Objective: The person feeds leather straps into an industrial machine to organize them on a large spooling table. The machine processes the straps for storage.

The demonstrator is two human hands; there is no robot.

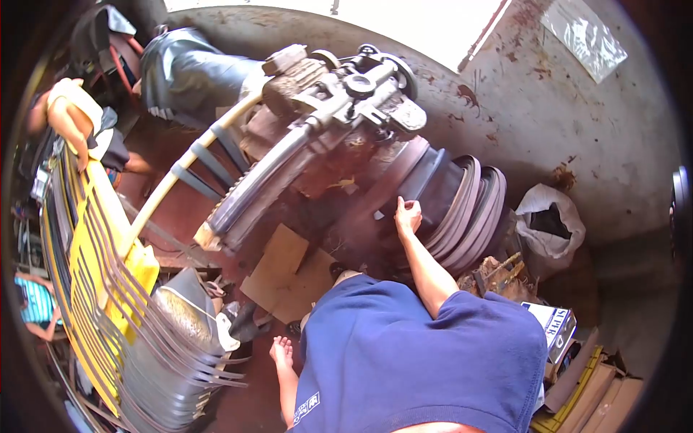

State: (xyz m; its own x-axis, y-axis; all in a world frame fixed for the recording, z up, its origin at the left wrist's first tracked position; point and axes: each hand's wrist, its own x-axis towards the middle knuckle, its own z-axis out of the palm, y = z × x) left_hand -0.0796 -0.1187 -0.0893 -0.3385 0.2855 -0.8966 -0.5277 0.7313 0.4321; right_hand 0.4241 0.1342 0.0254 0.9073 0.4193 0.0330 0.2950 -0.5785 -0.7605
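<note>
My right hand (pixel 408 216) reaches forward to the left edge of a bundle of dark, belt-like strips (pixel 432 189). Its fingers are curled in a pinch against that edge; what lies between them is too small to make out. Thick brown coils of strip (pixel 469 216) hang just right of the hand. Low beside my body, my left hand (pixel 281 351) is turned palm up with loosely bent, parted fingers and nothing in it. Above and left of my right hand stands a metal machine (pixel 361 90) with a long arm (pixel 263 169).
Cut strips (pixel 108 252) drape over a yellow sheet (pixel 90 202) at left. Cardboard (pixel 278 278) lies on the floor near my feet. A white sack (pixel 552 227) and a box (pixel 552 325) stand at right. Other people (pixel 72 119) are at the left.
</note>
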